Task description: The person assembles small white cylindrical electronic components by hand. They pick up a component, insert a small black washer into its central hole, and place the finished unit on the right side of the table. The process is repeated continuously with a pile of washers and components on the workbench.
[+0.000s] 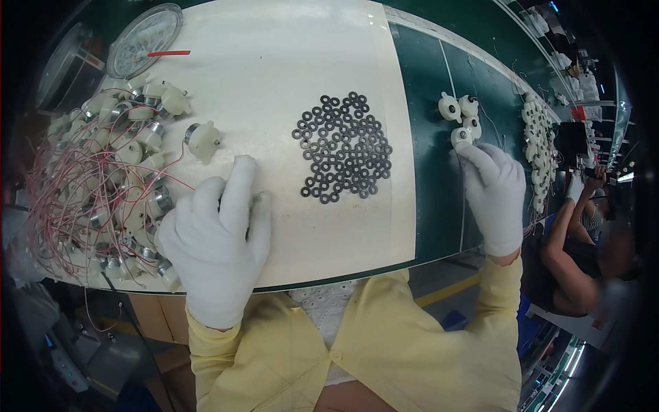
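Clock directions are read from the middle of the loose black rings (343,146), which are spread flat in one patch on the white sheet of the worktop (309,55). The right hand (468,150), white-gloved, is seen at between 3 and 4 o'clock. Its thumb and forefinger are brought close together at the lowest white motor (462,135) of a group of four on the green strip (429,213); contact is seen, but whether the motor is pinched cannot be told. The other three motors (449,108) are grouped just above it. The left hand (245,184), also gloved, is noted at 8 o'clock, fingers loosely spread, with nothing held; a lone motor (204,141) is found near its forefinger, at 9 o'clock. Farther out at 9, a heap of motors (130,152) is tangled in red wires (68,199). A clear round dish (180,24) is placed at 10, crossed at its edge by a red strip (171,53). At 3, beyond the group, a row of motors (537,137) is lined up. Another person's arm (561,259) is visible at 4.
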### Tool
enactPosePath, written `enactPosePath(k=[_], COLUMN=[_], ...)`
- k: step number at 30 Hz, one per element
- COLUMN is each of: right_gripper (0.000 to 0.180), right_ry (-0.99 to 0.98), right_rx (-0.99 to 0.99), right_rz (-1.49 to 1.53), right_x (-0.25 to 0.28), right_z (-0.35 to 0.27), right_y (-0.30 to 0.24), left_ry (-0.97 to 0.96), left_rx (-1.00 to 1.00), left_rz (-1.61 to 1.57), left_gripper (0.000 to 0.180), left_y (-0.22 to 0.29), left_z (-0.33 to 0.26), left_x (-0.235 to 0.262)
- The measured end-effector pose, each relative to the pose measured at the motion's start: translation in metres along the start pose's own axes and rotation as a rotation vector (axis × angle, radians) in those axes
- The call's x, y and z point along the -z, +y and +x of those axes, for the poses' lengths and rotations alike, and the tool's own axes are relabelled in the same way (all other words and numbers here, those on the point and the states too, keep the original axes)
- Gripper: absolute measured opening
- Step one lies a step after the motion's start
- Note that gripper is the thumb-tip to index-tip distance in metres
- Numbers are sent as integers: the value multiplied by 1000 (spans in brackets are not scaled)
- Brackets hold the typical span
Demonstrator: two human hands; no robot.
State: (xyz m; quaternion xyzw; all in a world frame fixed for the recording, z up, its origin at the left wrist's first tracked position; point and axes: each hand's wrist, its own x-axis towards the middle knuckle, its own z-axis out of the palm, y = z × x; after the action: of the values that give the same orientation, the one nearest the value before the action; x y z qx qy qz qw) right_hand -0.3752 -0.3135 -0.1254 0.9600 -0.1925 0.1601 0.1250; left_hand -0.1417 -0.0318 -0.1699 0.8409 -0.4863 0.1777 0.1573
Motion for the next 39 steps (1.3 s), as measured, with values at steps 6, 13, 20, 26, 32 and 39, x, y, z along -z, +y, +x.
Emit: enactPosePath(k=[6,13,20,26,32,39], right_gripper=[38,34,32,60,61,56], right_ry=[23,229,413,371,490,-601], right_rx=[-133,254,477,53,157,-233], right_rz=[159,944,1218,2304,2572,1646], right_x=[43,25,0,13,39,52], right_z=[-11,15,30,10,1,-34], right_y=[-41,-147,-154,-122,-53,26], left_ry=[1,102,-18,-154,219,-21], left_rx=[-13,-193,-300,-164,-23,208], left_rz=[-443,-866,-802,-597,-414,-16], left_gripper=[55,45,56,53,55,37], left_y=[-3,28,30,17,-1,-5], left_z=[-4,7,1,1,19,34], left_x=[29,45,53,56,10,15])
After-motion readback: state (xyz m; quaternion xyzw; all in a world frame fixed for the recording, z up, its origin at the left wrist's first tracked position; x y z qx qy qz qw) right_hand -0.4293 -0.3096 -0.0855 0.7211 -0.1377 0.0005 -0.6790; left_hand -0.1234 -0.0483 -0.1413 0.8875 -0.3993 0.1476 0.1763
